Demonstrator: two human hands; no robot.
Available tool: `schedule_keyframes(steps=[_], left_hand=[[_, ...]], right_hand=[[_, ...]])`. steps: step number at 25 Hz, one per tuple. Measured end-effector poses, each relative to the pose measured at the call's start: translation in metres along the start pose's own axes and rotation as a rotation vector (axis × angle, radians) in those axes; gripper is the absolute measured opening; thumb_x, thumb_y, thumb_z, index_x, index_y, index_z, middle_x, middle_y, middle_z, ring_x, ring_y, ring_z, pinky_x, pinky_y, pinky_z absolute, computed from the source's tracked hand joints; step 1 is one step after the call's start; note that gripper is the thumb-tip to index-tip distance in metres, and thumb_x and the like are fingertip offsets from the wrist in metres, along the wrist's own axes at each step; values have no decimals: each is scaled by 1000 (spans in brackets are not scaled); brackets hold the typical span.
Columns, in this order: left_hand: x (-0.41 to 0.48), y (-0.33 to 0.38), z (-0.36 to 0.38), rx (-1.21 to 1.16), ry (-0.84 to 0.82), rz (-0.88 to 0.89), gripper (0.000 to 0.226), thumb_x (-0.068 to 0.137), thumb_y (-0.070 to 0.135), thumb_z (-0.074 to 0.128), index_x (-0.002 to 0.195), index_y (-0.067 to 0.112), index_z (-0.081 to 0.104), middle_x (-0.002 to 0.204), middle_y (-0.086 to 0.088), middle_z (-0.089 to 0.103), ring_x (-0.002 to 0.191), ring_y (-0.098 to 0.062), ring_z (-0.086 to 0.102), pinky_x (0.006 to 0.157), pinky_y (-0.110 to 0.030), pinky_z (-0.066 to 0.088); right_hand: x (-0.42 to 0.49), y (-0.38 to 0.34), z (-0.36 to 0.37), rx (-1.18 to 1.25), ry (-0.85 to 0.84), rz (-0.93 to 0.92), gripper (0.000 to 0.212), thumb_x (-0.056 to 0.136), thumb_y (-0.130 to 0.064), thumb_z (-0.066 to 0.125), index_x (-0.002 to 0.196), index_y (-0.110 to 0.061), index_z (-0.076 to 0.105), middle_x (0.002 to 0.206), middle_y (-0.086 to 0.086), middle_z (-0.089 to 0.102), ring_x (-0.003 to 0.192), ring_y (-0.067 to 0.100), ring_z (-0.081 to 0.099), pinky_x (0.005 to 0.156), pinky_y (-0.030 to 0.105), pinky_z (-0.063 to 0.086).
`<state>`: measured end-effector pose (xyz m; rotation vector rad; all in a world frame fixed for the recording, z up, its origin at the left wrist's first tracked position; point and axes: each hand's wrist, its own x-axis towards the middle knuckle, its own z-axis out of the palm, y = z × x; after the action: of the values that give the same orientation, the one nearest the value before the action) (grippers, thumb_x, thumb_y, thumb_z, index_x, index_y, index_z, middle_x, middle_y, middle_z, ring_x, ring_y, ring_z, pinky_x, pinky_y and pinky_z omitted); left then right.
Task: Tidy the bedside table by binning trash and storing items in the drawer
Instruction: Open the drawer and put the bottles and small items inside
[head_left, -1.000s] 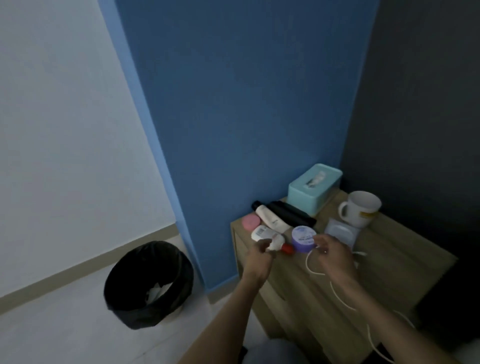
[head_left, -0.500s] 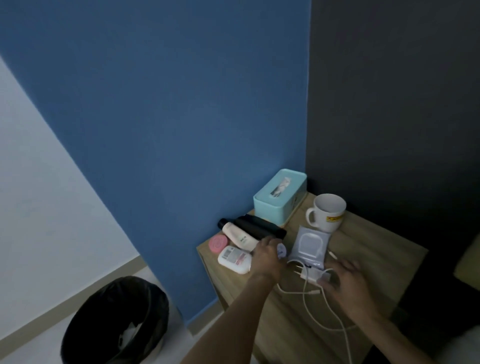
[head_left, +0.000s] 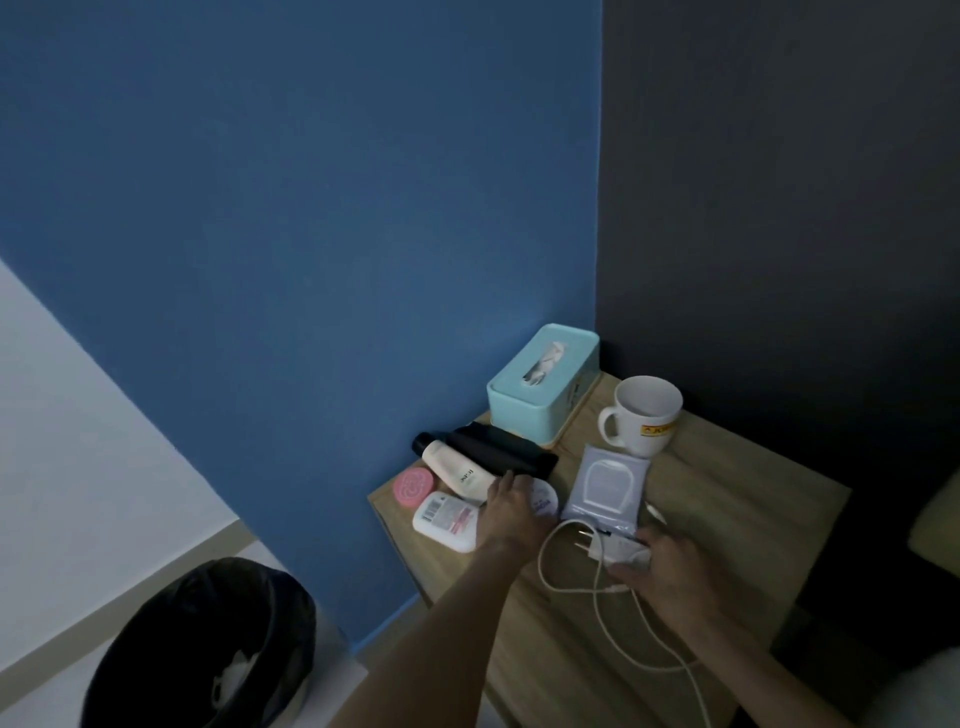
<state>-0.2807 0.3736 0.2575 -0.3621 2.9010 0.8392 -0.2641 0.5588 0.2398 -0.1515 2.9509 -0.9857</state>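
Bedside table (head_left: 727, 493): my right hand (head_left: 670, 577) pinches the charger (head_left: 621, 551), my left hand (head_left: 511, 512) covers the jar (head_left: 545, 501) (grip unclear); lifted carelessly, the looped cable (head_left: 541, 558) could sweep things off.

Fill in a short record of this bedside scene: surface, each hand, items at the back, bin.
Surface: wooden bedside table
Left hand: lies over the purple jar, grip unclear
Right hand: holds the white charger, cable trailing toward the person
Back row: teal tissue box, white mug
Bin: black-lined, on the floor left of the table
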Motion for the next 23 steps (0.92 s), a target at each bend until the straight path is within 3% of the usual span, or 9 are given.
schedule_keyframes(steps=[2,6,11,17,23], left_hand=[[0,0,1,-29,5,10,62,81,34,67,136,20,41,142,-3,42,130,-23,38,106,-40,37],[-3,-1,3,-52,11,-2,65,79,33,69,136,21,40,141,-2,42,129,-22,39,103,-40,39],[-7,1,-7,-80,39,-5,62,75,34,73,129,22,45,133,-2,48,123,-22,45,100,-41,42],[-11,14,-35,-97,121,46,64,71,31,77,127,17,49,128,-6,51,119,-23,47,98,-38,44],[-33,25,-62,-115,204,87,63,70,31,77,124,14,51,125,-8,52,117,-24,48,91,-32,44]], right_hand=[[1,0,1,-50,12,30,36,78,-48,63,96,-18,67,95,2,72,80,16,63,69,26,46],[1,-3,2,-314,-14,3,33,75,-47,64,102,-29,60,109,-5,68,100,15,63,91,37,45],[1,-19,-11,-531,41,-74,27,78,-45,60,102,-32,58,109,-10,66,104,12,59,88,35,32],[17,-27,-30,-82,1,-85,36,74,-19,72,108,-12,63,108,10,65,97,25,63,81,30,48],[13,-41,-45,85,171,-161,37,70,-5,75,106,-3,66,106,18,64,102,34,56,84,36,44]])
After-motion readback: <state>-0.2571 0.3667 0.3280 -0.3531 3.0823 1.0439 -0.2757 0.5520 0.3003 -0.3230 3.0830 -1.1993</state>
